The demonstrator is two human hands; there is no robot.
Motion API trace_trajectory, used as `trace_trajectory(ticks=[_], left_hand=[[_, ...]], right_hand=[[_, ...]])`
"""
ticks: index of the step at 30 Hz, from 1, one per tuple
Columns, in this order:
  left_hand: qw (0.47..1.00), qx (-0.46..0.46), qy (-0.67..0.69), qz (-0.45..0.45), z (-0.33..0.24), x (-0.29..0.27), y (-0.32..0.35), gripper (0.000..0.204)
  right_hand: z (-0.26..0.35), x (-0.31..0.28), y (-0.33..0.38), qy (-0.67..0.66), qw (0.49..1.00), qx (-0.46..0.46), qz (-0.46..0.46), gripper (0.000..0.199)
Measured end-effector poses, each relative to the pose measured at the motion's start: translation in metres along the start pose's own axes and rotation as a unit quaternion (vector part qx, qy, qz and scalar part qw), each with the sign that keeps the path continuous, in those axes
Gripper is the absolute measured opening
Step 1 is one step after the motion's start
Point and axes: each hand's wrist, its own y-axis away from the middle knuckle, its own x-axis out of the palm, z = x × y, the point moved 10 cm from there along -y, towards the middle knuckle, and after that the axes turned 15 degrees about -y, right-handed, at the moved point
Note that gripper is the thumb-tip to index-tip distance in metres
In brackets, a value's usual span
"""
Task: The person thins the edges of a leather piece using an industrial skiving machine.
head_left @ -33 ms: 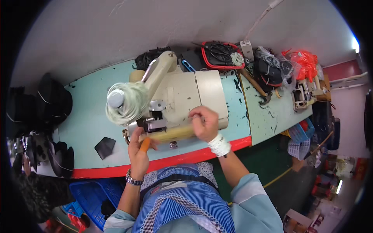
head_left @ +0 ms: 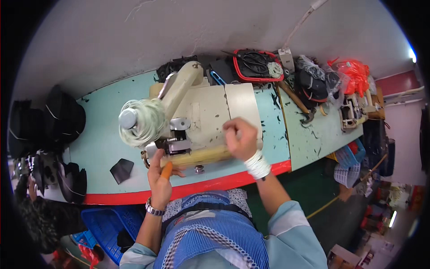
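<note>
In front of me stands a cream bench machine with a thick raised arm. A loose coil of pale cord hangs round a silver knob on it. My left hand, with an orange cover on one finger, is at the machine's metal working head, fingers apart. Over the machine's right front, my right hand is closed, thumb against curled fingers; whatever it holds is too small to make out. White cord is wound round my right wrist. A yellowish rounded bar spans between my hands, blurred.
A flat black piece lies left of the machine. Black bags stand farther left. Behind are a red-rimmed tray with scissors and a hammer. A blue crate sits below the red table edge.
My right hand has shifted slightly to the right and its wrist lower. My left hand stays at the working head, its fingers a little more spread.
</note>
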Motion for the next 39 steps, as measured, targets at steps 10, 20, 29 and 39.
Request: trace_trajectory(ticks=[10,20,29,39], left_hand=[[0.983,0.049,-0.04,-0.173,-0.034,0.003,0.022,0.025],[0.996,0.04,0.061,-0.051,-0.022,0.011,0.004,0.018],[0.988,0.123,0.095,-0.016,-0.023,-0.004,0.027,0.024],[0.904,0.099,-0.298,-0.291,0.048,-0.203,0.038,0.021]], right_hand=[[-0.187,0.075,-0.169,0.436,0.806,0.164,0.366,0.035],[-0.16,0.032,-0.207,0.219,0.922,0.215,0.238,0.025],[-0.024,-0.032,-0.003,-0.4,0.842,0.359,0.043,0.036],[0.11,0.202,0.089,-0.011,0.8,0.236,0.551,0.034]])
